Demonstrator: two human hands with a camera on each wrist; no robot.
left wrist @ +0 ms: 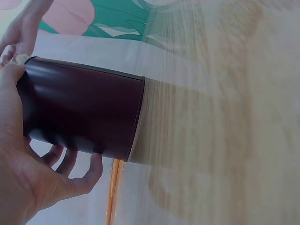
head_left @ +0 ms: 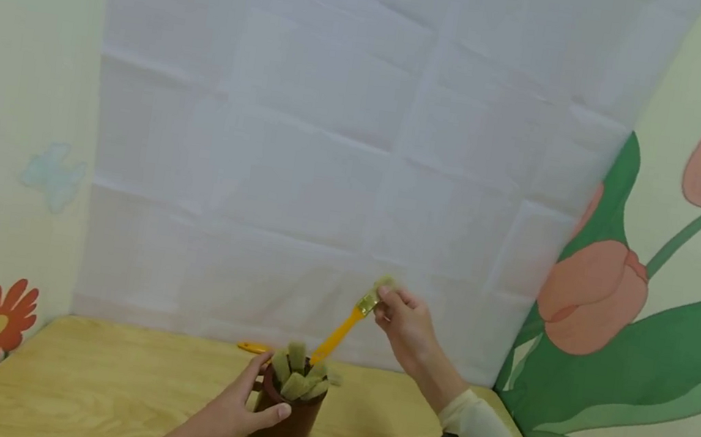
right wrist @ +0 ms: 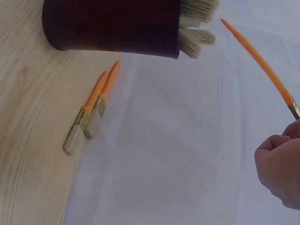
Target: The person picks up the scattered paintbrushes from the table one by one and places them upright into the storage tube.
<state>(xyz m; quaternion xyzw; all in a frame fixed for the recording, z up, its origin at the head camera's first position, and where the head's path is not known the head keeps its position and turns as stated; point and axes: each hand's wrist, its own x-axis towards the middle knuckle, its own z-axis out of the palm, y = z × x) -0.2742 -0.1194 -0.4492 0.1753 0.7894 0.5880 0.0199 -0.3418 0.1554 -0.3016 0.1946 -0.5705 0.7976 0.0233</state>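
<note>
Head view: at lower center of the frame, a left hand (head_left: pixel 240 403) grips a dark brown container (head_left: pixel 282 435) upright on a wooden table (head_left: pixel 102 385), its thumb across the near side, while a right hand (head_left: pixel 409 326) pinches a paintbrush (head_left: pixel 338 335) near its bristles. The brush slants, its long axis running from bristles at upper right to orange handle tip at lower left, over the container's mouth. Several upturned bristle heads (head_left: pixel 295 385) crowd that mouth. Left wrist view: the left hand's fingers curl against the container, which stretches from left to center, its base toward the right; orange handles (left wrist: pixel 114 192) show at lower center. Right wrist view: the held brush's handle points to the upper left from the hand at right, its tip apart from the container at top; the pinch itself is partly out of frame. Two loose brushes (right wrist: pixel 91 103) lie side by side at left. The work appears well along: many brushes stand in the container, leaving one in hand and two on the table.
</note>
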